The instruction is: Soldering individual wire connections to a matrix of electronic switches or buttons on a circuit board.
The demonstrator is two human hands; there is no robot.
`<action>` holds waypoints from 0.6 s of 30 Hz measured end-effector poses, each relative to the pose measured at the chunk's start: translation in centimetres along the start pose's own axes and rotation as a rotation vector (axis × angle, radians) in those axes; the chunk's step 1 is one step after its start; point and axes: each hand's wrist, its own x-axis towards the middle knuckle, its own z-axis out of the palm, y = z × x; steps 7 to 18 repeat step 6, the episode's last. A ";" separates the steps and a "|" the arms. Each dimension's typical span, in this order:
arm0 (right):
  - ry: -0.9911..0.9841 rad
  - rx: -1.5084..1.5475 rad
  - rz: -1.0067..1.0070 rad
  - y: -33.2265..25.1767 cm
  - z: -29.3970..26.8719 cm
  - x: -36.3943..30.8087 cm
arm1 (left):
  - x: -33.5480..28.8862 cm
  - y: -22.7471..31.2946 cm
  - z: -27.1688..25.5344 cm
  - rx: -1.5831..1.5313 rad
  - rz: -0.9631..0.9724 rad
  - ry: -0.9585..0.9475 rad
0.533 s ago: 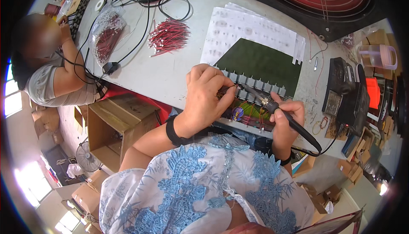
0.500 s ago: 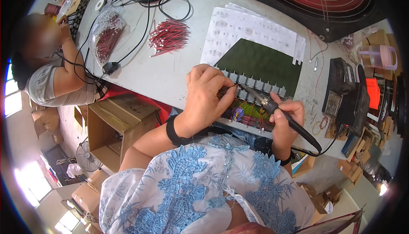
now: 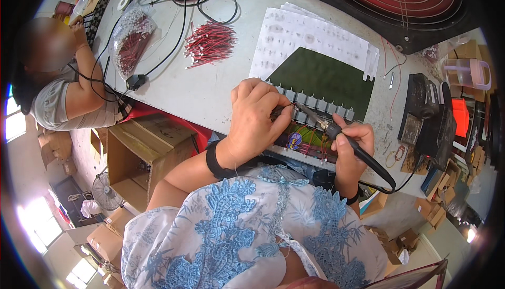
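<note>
My left hand [image 3: 258, 112] is closed in a pinch, thumb and forefinger on a thin wire whose end is mostly hidden by the fingers. In my right hand [image 3: 351, 149] is a soldering iron [image 3: 363, 156], held like a pen, its tip pointing left to meet the work beside my left fingertips. Under both hands runs a row of grey blocks [image 3: 318, 103], with a green circuit board [image 3: 309, 133] along its near side and several red wires hanging from it. A dark green mat [image 3: 329, 78] lies beneath the far side of the row.
Printed sheets [image 3: 284, 31] lie beyond the mat. Farther left are a pile of red wires [image 3: 211, 44] and a clear bag of wires [image 3: 132, 41]. A black soldering stand [image 3: 428, 115] is at right, a large fan [image 3: 389, 5] at far right. Another person [image 3: 68, 89] sits at left.
Almost nothing differs. The iron and my right hand have shifted very slightly left; my left hand keeps its pinch in the same place.
</note>
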 end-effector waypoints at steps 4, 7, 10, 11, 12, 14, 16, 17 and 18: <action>-0.007 -0.029 -0.002 0.1 0.0 0.0 | 0.0 -0.1 0.0 0.004 0.005 0.000; -0.018 -0.027 -0.003 0.1 -0.1 0.0 | -0.1 -0.2 0.0 0.012 0.031 0.001; -0.018 -0.027 -0.003 0.1 -0.1 0.0 | -0.1 -0.2 0.0 0.012 0.031 0.001; -0.018 -0.027 -0.003 0.1 -0.1 0.0 | -0.1 -0.2 0.0 0.012 0.031 0.001; -0.018 -0.027 -0.003 0.1 -0.1 0.0 | -0.1 -0.2 0.0 0.012 0.031 0.001; -0.018 -0.027 -0.003 0.1 -0.1 0.0 | -0.1 -0.2 0.0 0.012 0.031 0.001; -0.018 -0.027 -0.003 0.1 -0.1 0.0 | -0.1 -0.2 0.0 0.012 0.031 0.001; -0.018 -0.027 -0.003 0.1 -0.1 0.0 | -0.1 -0.2 0.0 0.012 0.031 0.001; -0.018 -0.027 -0.003 0.1 -0.1 0.0 | -0.1 -0.2 0.0 0.012 0.031 0.001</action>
